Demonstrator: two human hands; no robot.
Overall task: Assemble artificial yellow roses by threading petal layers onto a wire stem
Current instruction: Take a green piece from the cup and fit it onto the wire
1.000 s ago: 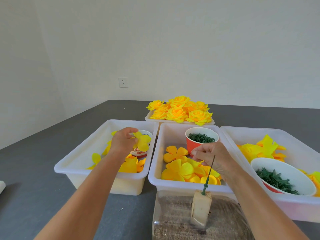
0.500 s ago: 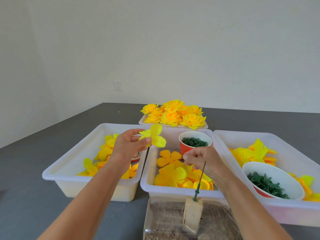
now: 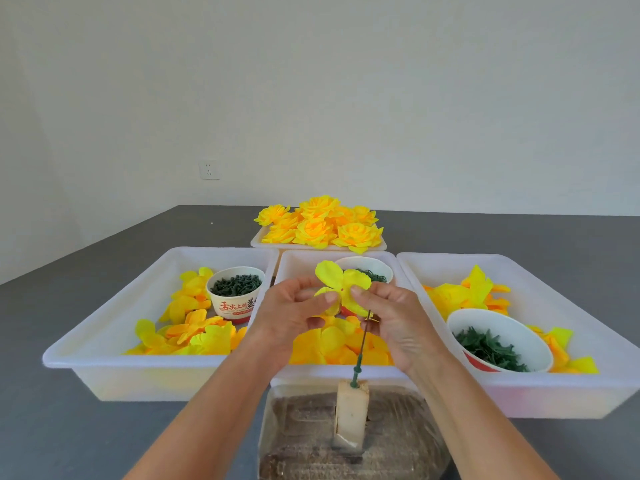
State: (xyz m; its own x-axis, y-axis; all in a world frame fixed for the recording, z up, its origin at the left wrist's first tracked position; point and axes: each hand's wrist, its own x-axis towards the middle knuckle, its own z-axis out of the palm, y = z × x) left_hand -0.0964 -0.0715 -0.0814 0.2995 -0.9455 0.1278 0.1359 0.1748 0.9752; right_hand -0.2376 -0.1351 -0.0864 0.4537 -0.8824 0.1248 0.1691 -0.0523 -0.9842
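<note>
My left hand (image 3: 291, 306) and right hand (image 3: 388, 313) both pinch one petal layer (image 3: 341, 287), its centre hole just above the wire stem (image 3: 362, 344), which rises, leaning right, from the block (image 3: 351, 410).

The four-lobed yellow fabric petal layer (image 3: 341, 287), lifted a second ago from the left white plastic tray (image 3: 104, 337) at about 10 o'clock, has been carried to the centre, above the middle white plastic tray (image 3: 294, 263). It is now pinched from both sides: by the left hand (image 3: 294, 315), which brought it over, and by the right hand (image 3: 391, 320), which has been raised from its lower place by the thin dark green wire stem (image 3: 362, 344). The paper cup of dark green rings (image 3: 237, 294), earlier hidden behind the left hand, is now uncovered.
</note>
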